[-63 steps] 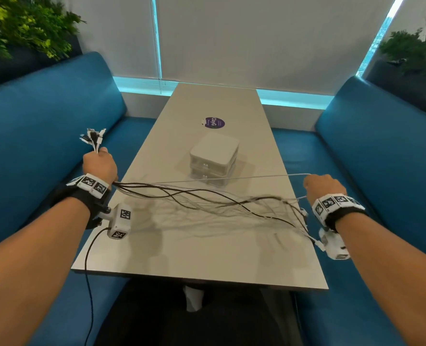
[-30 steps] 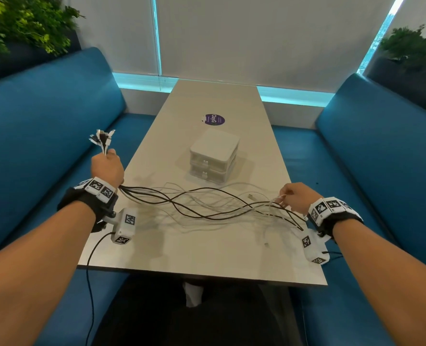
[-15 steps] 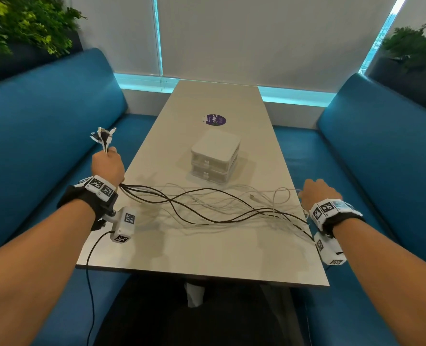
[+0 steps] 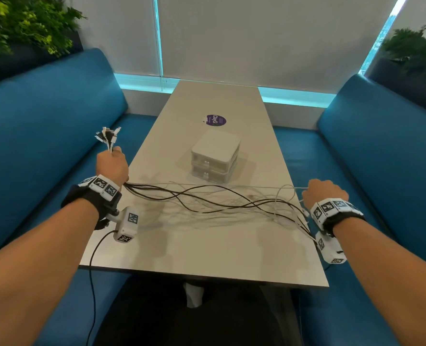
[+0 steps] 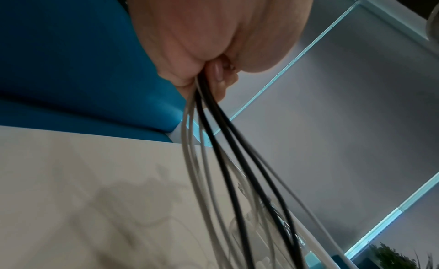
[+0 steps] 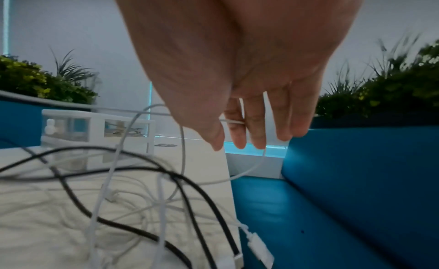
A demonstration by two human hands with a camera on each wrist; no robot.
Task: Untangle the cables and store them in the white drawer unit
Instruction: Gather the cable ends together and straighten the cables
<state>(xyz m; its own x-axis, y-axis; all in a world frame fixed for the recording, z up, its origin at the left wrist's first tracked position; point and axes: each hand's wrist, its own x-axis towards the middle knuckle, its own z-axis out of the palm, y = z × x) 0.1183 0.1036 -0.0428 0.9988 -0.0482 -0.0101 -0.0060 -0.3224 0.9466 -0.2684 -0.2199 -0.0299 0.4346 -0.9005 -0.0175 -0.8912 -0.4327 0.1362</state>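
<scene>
Several black and white cables point(image 4: 207, 201) lie tangled across the near half of the table point(image 4: 207, 250). My left hand point(image 4: 112, 163) grips one end of the bundle in a fist at the table's left edge, and the plug ends point(image 4: 107, 136) stick up above it. The left wrist view shows the cables point(image 5: 213, 141) running down out of the left hand point(image 5: 209, 72). At the right edge my right hand point(image 4: 324, 193) holds one white cable point(image 6: 234, 121) pinched between its fingers point(image 6: 254, 126). The white drawer unit point(image 4: 215, 156) stands shut at mid-table.
Blue benches point(image 4: 44, 126) flank the table on both sides. A purple round sticker point(image 4: 215, 120) lies behind the drawer unit. Loose white plug ends point(image 6: 259, 248) hang over the table's right edge. Plants stand behind both bench backs.
My right hand went from over the table out to its right edge, drawing a white cable along with it. The left hand kept its grip and barely moved.
</scene>
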